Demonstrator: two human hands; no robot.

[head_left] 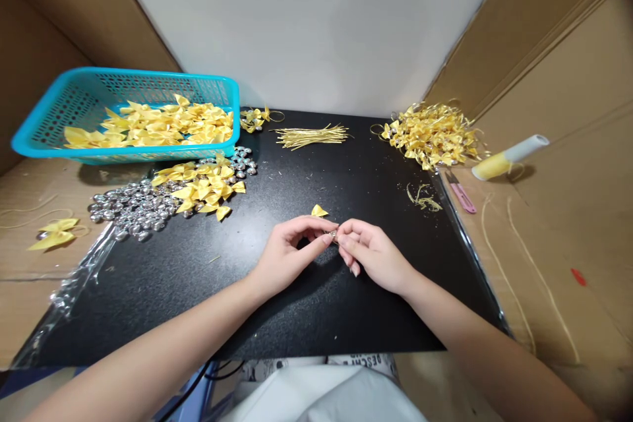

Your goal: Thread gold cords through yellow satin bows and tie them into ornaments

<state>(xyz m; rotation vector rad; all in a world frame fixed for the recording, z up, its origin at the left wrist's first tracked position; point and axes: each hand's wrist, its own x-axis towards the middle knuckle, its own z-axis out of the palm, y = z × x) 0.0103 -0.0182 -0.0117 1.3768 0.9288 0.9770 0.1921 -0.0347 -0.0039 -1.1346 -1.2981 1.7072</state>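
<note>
My left hand [287, 254] and my right hand [373, 254] meet over the middle of the black mat [346, 316], fingertips pinched together on a small silvery piece [334, 235] that is too small to name. A yellow ribbon bow [319, 211] lies on the mat just beyond my fingers. Left of my hands lie a heap of silver bells [133, 208] and a pile of loose yellow bows [205, 186]. A bundle of gold wire pieces [311, 136] sits at the far middle of the mat.
A turquoise basket [34, 138] holding yellow bows stands at the back left. A heap of bows with gold loops [432, 135] is at the back right. A spool of yellow thread [507, 158] and pink snips [462, 196] lie on the cardboard to the right. Cardboard walls enclose the space.
</note>
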